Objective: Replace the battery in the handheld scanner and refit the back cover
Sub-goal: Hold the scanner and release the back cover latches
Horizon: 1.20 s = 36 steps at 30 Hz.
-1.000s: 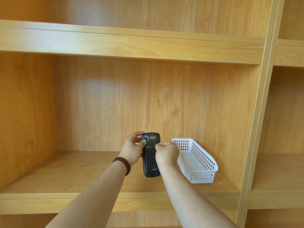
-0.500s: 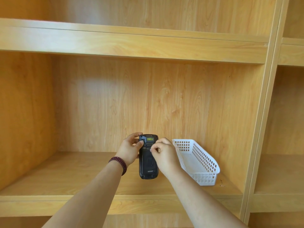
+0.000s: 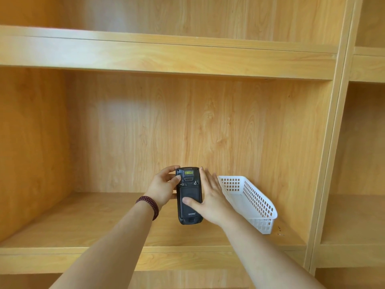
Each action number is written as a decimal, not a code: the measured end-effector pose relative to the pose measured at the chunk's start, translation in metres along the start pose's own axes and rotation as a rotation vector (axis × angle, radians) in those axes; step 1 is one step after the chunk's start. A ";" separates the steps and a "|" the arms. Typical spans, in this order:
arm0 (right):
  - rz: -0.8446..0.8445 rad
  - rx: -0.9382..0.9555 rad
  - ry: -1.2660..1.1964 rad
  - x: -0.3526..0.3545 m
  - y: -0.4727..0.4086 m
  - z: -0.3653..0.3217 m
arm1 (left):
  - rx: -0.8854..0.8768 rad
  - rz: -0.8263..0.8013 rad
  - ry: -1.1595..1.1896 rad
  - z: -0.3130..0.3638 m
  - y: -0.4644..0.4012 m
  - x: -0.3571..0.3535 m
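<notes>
A black handheld scanner (image 3: pixel 189 190) is held upright above the wooden shelf, its back facing me with the cover on and two small latches near the top. My left hand (image 3: pixel 163 187) grips its upper left edge, fingers wrapped around the top. My right hand (image 3: pixel 208 197) lies against the scanner's right side with fingers stretched out and apart, its thumb resting on the back cover. No loose battery shows.
A white perforated plastic basket (image 3: pixel 258 203) stands on the wooden shelf (image 3: pixel 93 222) just right of my right hand, seemingly with nothing in it. A shelf board runs overhead and a vertical divider (image 3: pixel 325 163) stands at the right.
My right hand, pinched at the latch area near the scanner's top before, has spread out flat along its right side with the thumb on the cover. The scanner has stayed in my left hand.
</notes>
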State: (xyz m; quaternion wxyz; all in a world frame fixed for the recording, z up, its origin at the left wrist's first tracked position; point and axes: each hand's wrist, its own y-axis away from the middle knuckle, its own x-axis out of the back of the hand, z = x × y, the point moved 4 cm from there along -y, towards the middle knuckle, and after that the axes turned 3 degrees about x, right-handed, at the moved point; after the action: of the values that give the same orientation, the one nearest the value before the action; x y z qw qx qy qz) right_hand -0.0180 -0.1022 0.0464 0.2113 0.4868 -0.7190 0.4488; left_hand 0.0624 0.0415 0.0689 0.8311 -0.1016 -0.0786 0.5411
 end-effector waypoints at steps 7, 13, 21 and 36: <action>-0.004 -0.059 -0.474 0.006 0.000 0.001 | -0.030 -0.021 -0.014 0.007 0.001 -0.002; -0.002 -0.067 -0.588 0.009 0.002 -0.003 | -0.079 -0.125 -0.241 0.014 -0.002 0.000; -0.036 -0.091 -0.674 0.008 0.005 -0.001 | -0.478 -0.116 -0.961 0.040 -0.003 0.010; -0.063 -0.127 -0.784 0.001 0.007 0.003 | -0.718 -0.040 -1.528 0.040 0.008 0.000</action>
State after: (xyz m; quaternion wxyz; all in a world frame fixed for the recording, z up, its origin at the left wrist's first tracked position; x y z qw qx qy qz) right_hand -0.0239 -0.1044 0.0426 -0.0359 0.6291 -0.7561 0.1769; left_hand 0.0460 0.0480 0.1061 0.4761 0.0357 -0.7882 0.3884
